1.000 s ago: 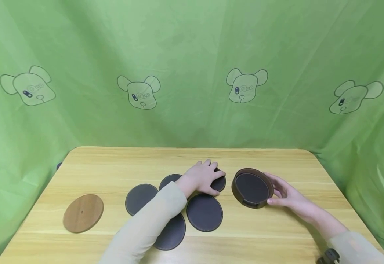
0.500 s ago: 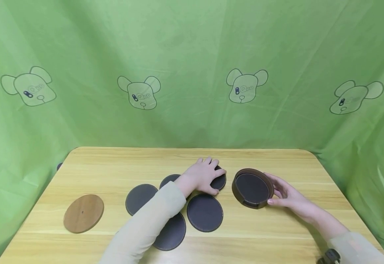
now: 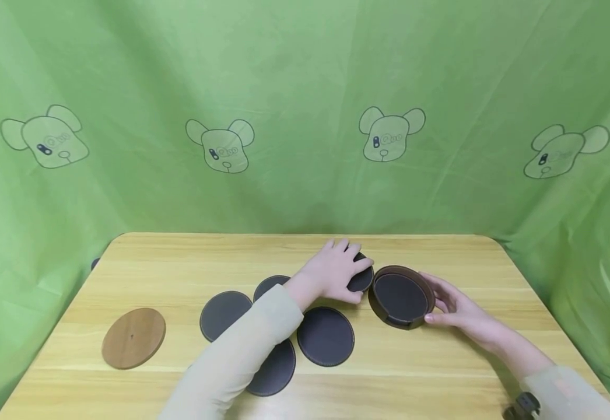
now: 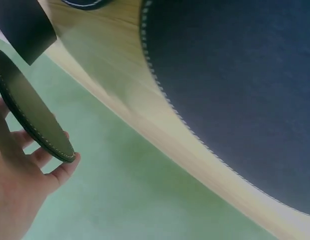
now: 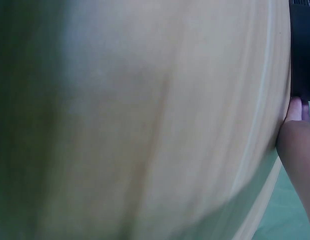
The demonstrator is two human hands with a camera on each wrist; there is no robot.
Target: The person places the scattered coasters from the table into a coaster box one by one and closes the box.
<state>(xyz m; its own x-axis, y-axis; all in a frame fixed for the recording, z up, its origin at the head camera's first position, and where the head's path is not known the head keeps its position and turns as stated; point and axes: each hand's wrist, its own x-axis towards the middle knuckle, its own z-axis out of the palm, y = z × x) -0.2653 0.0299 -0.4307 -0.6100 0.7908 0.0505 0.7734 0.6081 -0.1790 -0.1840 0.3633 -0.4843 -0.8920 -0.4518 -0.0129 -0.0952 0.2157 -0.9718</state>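
My left fingers (image 3: 364, 265) grasp a round black leather-like coaster (image 3: 360, 281) — just left of the round brown leather-like holder (image 3: 376, 305) my right fingers (image 3: 438, 283) grip.

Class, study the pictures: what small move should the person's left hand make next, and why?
Probably shift the held dark coaster slightly right, over the round brown holder. The left hand grips that coaster, tilted in the left wrist view, just left of the holder, whose open top faces up, while the right hand grips the holder's right side.
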